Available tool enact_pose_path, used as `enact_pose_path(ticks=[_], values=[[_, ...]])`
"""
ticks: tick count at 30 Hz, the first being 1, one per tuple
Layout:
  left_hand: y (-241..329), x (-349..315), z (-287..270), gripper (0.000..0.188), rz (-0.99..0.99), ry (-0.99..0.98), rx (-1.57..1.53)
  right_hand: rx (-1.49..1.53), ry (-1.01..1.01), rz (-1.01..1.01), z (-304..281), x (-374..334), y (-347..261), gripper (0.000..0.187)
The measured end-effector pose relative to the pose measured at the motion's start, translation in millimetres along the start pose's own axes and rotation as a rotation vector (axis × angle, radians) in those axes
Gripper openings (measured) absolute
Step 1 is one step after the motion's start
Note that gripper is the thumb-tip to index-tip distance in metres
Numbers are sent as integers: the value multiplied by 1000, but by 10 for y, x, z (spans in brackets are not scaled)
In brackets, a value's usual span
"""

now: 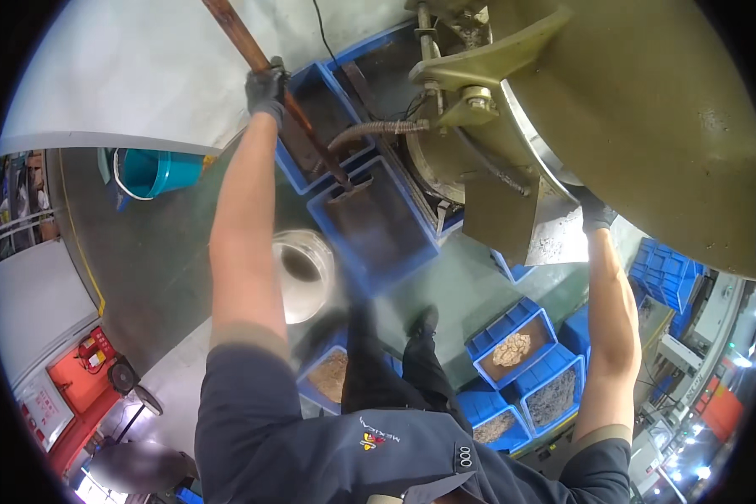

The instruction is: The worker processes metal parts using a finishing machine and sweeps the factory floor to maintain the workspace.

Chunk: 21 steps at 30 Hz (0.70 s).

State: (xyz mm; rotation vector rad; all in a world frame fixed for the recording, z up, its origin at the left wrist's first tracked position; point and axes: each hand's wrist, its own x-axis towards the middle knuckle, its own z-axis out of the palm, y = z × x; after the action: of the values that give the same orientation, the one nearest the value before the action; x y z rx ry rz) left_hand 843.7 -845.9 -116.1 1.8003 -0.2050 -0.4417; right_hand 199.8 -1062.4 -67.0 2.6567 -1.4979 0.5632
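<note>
My left hand (266,87), in a black glove, is closed round the wooden shaft of a long-handled tool (237,35). The shaft slants down to the right, and its wide metal head (350,190) is at a blue bin (374,231) holding dark material. Whether that head is a shovel or a hoe I cannot make out. My right hand (597,210), also gloved in black, reaches to the lower edge of a big olive-green machine drum (664,126), beside a shiny metal chute (556,228). Its fingers are hidden behind the metal edge.
Another blue bin (319,109) adjoins the first. A white bucket (302,277) stands near my feet. A teal bucket (155,172) is at left. Several blue bins (554,391) with scrap-like contents sit at lower right. A ribbed hose (382,128) runs from the machine.
</note>
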Motion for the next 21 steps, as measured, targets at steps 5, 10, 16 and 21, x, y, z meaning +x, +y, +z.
enact_pose_path(ticks=[5, 10, 16, 21], values=[[-208, -1040, -189, 34, -150, -233, -639, -271, -102, 63, -248, 20, -380, 52], [-1030, -1849, -941, 56, -253, -220, -649, -22, -27, 300, -317, 401, -719, 33], [-772, -3321, -769, 66, -250, -697, -119, -1, 279, -38, -516, -51, -518, 27], [1153, -5209, -231, 25, 183, -343, 160, 1084, -51, 203, -771, -2302, 260, 36]])
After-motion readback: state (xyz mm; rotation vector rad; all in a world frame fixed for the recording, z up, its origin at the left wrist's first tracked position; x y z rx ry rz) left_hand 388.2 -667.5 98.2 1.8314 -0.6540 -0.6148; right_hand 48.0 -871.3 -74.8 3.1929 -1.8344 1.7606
